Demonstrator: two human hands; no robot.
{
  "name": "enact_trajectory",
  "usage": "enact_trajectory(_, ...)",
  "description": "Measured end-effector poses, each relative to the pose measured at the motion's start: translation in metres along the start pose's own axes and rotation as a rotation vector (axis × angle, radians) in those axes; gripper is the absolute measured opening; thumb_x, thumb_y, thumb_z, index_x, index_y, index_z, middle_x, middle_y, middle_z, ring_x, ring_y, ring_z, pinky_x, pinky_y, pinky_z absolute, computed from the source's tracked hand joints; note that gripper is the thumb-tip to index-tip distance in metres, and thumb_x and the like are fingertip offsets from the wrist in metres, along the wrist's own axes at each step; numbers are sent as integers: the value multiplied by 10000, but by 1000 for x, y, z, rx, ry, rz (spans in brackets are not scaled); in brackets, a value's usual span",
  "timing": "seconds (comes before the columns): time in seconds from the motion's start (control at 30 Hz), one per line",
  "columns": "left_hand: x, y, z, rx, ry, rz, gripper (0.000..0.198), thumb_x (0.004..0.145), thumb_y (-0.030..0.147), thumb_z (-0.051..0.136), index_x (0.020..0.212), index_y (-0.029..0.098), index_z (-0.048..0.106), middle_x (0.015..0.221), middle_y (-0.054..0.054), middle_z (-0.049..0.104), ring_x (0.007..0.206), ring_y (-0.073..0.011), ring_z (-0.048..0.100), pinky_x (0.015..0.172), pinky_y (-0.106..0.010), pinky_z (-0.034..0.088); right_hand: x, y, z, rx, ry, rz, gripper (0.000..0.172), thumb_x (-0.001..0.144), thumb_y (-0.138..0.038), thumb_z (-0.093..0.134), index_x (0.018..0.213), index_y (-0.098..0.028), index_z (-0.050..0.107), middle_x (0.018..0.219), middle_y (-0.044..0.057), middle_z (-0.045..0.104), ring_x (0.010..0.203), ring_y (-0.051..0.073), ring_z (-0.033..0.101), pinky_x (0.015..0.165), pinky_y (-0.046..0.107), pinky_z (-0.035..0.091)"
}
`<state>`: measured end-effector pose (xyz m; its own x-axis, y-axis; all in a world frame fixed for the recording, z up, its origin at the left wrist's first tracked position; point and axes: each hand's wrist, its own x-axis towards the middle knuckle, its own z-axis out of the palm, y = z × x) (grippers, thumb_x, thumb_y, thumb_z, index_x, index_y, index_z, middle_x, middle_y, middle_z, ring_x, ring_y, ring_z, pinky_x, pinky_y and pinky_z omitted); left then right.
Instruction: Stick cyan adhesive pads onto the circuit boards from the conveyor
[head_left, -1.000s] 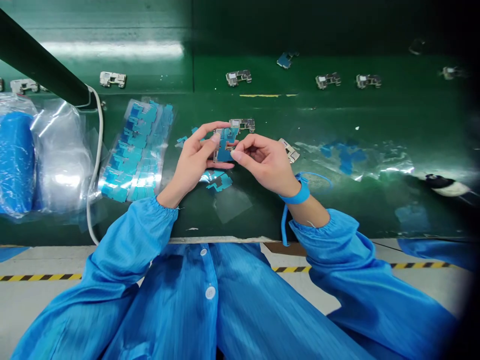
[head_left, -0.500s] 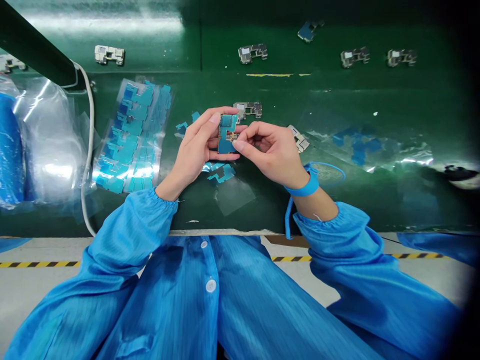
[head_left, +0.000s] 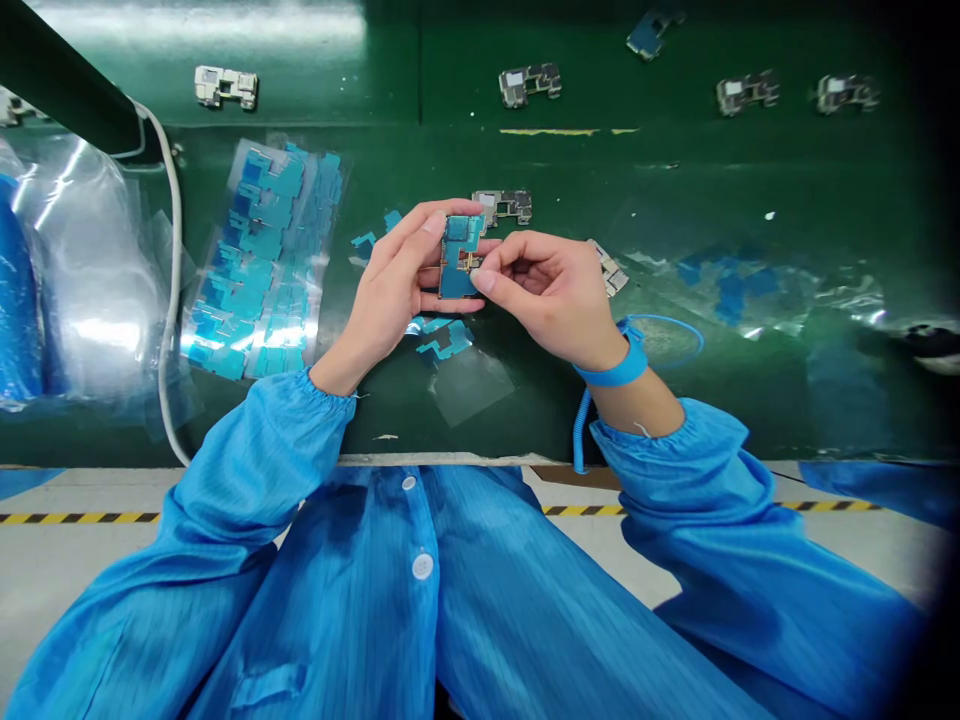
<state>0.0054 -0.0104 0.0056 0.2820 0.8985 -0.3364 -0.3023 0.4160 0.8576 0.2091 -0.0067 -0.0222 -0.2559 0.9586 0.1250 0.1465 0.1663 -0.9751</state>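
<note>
My left hand (head_left: pixel 394 275) holds a small circuit board (head_left: pixel 459 280) upright between its thumb and fingers, above the green table. Blue film covers most of the board's face. At the board's lower right edge, my right hand (head_left: pixel 551 290) has thumb and index fingertip pinched together, touching the edge; anything between them is too small to make out. A blue strap with a coiled cord circles the right wrist. Just behind the held board lies another circuit board (head_left: pixel 506 207). Loose blue film pieces (head_left: pixel 446 338) lie below the left hand.
On the left lies a clear sheet of blue film cutouts (head_left: pixel 259 260), beside a white cable (head_left: pixel 176 270) and plastic bags (head_left: pixel 82 270). Several boards, one at back centre (head_left: pixel 529 86), line the back. One more board (head_left: pixel 611 270) lies behind the right hand. Clear plastic (head_left: pixel 750 280) lies right.
The view has shifted slightly, so the table's things sit a little differently in the picture. Both hands keep nearly the same pose at the board.
</note>
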Motion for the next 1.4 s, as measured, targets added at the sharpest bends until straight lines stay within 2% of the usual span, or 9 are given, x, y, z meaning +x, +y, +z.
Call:
enact_trajectory(0.23, -1, 1, 1, 27, -25, 20, 373, 1178, 456, 524, 1435, 252, 700, 1203, -69, 828, 1171, -280, 836, 907, -350, 738, 0, -1, 0, -12, 1, 4, 497, 922, -720, 872, 839, -250, 734, 853, 55, 751, 1198, 335, 800, 892, 439, 700)
enact_trajectory(0.37, -2, 1, 0, 6, -18, 0, 346, 1163, 479, 568, 1398, 281, 726, 1227, -75, 827, 1208, -307, 833, 931, -387, 741, 0, 2, 0, -24, 4, -8, 453, 931, -671, 880, 838, -252, 737, 859, 53, 756, 1198, 336, 801, 901, 443, 703)
enact_trajectory(0.53, -2, 0, -1, 11, -42, 30, 367, 1155, 480, 571, 1408, 254, 711, 1232, -89, 832, 1200, -315, 838, 914, -391, 745, 0, 4, 0, -23, 16, -17, 433, 934, -649, 887, 850, -249, 744, 869, 55, 766, 1162, 321, 801, 908, 441, 701)
enact_trajectory(0.87, 2, -4, -5, 164, -69, 76, 504, 1060, 647, 580, 1441, 339, 696, 1392, -65, 833, 1242, -318, 841, 899, -413, 767, -1, -5, 0, 38, 15, 10, 372, 911, -554, 939, 816, -246, 753, 850, 50, 768, 1168, 315, 805, 946, 419, 681)
enact_trajectory(1.17, 3, -5, -7, 153, -80, 78, 518, 1062, 636, 585, 1467, 332, 689, 1358, -58, 846, 1250, -317, 836, 911, -417, 774, 0, -5, 0, 29, 19, 27, 446, 890, -654, 934, 816, -252, 757, 841, 46, 767, 1139, 317, 805, 992, 462, 681)
enact_trajectory(1.4, 4, -5, -6, 122, -79, 84, 476, 1053, 609, 615, 1416, 315, 706, 1332, -60, 852, 1200, -317, 848, 888, -425, 779, 0, -5, 0, 46, 15, 13, 453, 895, -653, 936, 817, -244, 760, 855, 51, 752, 1128, 315, 804, 951, 447, 684)
